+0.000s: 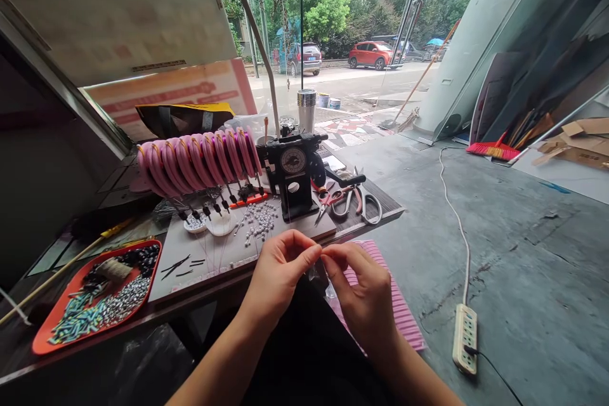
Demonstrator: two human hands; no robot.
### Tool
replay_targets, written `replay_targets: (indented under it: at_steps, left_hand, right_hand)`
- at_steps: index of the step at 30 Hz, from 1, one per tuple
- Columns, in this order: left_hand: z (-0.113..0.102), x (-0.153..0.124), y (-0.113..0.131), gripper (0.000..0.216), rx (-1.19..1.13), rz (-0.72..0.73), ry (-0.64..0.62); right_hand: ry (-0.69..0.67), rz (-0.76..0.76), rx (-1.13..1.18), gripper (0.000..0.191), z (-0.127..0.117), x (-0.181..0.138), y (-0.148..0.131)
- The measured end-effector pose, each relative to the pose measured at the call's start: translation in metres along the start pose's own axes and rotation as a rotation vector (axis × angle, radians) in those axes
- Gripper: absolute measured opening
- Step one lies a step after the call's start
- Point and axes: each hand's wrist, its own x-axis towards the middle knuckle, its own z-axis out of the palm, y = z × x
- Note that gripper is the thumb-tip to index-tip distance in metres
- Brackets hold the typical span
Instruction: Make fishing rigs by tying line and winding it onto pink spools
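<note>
My left hand and my right hand meet fingertip to fingertip above my lap, in front of the table edge. Each is closed in a pinch; whatever lies between the fingertips is too small to make out. Just beyond them stands a black hand-cranked winding machine with a round dial. A row of pink spools extends from it to the left, with thin threads hanging down. Pale beads lie loose on the light board, near two small white dishes, one of them pale and round.
An orange-red tray of beads and small parts sits at the left. Scissors and pliers lie right of the machine. Pink striped material is beside my right hand. A power strip with its cord rests on the floor.
</note>
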Motion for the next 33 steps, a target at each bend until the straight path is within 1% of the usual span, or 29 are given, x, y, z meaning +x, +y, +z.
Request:
replay_targets:
  at_steps: [5,9,12,15,16,18,20,23,27,28,31,33]
  left_hand:
    - [-0.002,-0.001,0.006,0.010,0.113,0.015,-0.032]
    - [-0.002,-0.002,0.007,0.003,0.298,0.059,-0.026]
    - [-0.002,-0.003,0.007,0.005,0.416,0.103,-0.031]
    - [-0.003,-0.003,0.007,0.001,0.395,0.113,-0.093]
    - [-0.003,-0.003,0.007,0.004,0.371,0.115,-0.105]
    - [-0.004,-0.004,0.006,0.008,0.329,0.128,-0.102]
    - [-0.004,-0.005,0.003,0.009,0.311,0.154,-0.076]
    - [-0.004,-0.005,-0.001,0.008,0.297,0.184,-0.041]
    - [-0.003,-0.005,-0.003,0.007,0.277,0.189,-0.026]
    - [-0.002,-0.005,-0.003,0.007,0.276,0.192,-0.018]
    - [0.001,-0.005,-0.004,0.010,0.299,0.201,0.043]
    - [0.003,-0.006,-0.006,0.011,0.335,0.216,0.084]
  right_hand:
    - [-0.033,0.107,0.102,0.010,-0.001,0.003,0.004]
    - [-0.077,0.137,0.124,0.012,-0.003,0.005,0.004]
    - [-0.099,0.156,0.129,0.014,-0.004,0.005,0.003]
    - [-0.128,0.215,0.207,0.015,-0.005,0.005,0.004]
    - [-0.141,0.239,0.248,0.016,-0.005,0.005,0.005]
    - [-0.163,0.278,0.323,0.017,-0.004,0.005,0.005]
    - [-0.173,0.298,0.366,0.017,-0.004,0.006,0.005]
    - [-0.164,0.303,0.383,0.018,-0.003,0.007,0.004]
    - [-0.169,0.293,0.377,0.017,-0.001,0.006,0.003]
    - [-0.151,0.285,0.358,0.015,-0.001,0.006,0.003]
    - [-0.032,0.208,0.221,0.005,0.000,0.002,0.002]
    - [-0.009,0.158,0.145,0.004,0.001,0.000,0.001]
